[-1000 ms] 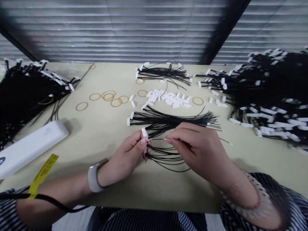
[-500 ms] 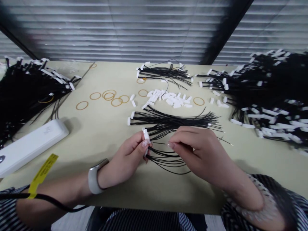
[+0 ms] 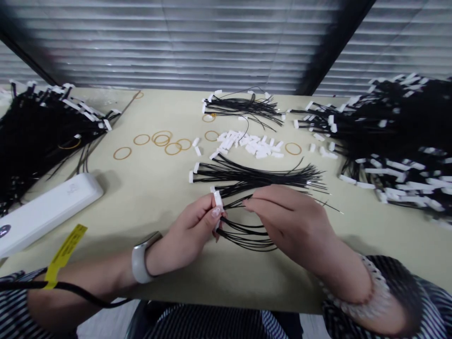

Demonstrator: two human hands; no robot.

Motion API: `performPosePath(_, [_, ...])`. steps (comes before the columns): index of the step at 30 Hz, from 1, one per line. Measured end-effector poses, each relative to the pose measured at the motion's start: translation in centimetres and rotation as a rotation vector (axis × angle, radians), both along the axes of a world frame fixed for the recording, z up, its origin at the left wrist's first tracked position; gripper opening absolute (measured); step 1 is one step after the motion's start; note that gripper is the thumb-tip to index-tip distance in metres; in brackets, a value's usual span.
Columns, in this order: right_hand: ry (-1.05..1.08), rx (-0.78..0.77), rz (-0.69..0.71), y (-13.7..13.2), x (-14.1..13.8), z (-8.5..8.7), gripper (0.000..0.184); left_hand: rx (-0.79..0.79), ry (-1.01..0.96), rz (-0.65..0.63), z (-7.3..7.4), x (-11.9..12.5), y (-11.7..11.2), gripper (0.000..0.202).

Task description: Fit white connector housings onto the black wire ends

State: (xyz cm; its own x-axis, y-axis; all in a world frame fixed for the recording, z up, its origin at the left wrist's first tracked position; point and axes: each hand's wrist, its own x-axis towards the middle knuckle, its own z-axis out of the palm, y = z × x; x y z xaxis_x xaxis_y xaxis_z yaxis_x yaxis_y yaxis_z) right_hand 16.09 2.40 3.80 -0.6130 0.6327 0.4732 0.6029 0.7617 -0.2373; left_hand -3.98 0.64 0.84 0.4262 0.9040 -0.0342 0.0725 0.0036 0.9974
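My left hand [image 3: 187,234] pinches a white plastic connector [image 3: 218,200] upright between thumb and fingers, with thin black wires [image 3: 245,237] hanging from it in loose loops. My right hand [image 3: 286,214] sits just to the right, its thumb and forefinger pinched together on a thin black wire at about the connector's height. Behind both hands, a fanned bundle of black wires [image 3: 257,178] with white connectors at its left end lies on the table. Its wires pass close above my right fingers.
Large heaps of black wire harnesses [image 3: 395,127] lie at the right and back left. Rubber bands [image 3: 162,143] and loose white connectors [image 3: 247,143] lie beyond the hands. A white rounded device [image 3: 49,212] and a yellow-tagged black cable [image 3: 65,249] lie at the left.
My hands have drawn slightly closer together. The connector in my left hand stands a little higher, and the wire loops beneath it look tighter.
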Motion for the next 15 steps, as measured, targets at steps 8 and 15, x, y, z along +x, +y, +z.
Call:
performPosePath(8, [-0.051,-0.014,0.062,-0.4,-1.3,-0.5,0.018,0.012,0.042,-0.031,0.6,0.2,-0.1,0.025])
performPosePath(15, [0.190,0.198,-0.173,-0.3,-0.2,1.6,0.003,-0.029,-0.068,0.201,-0.3,0.4,0.5,0.022])
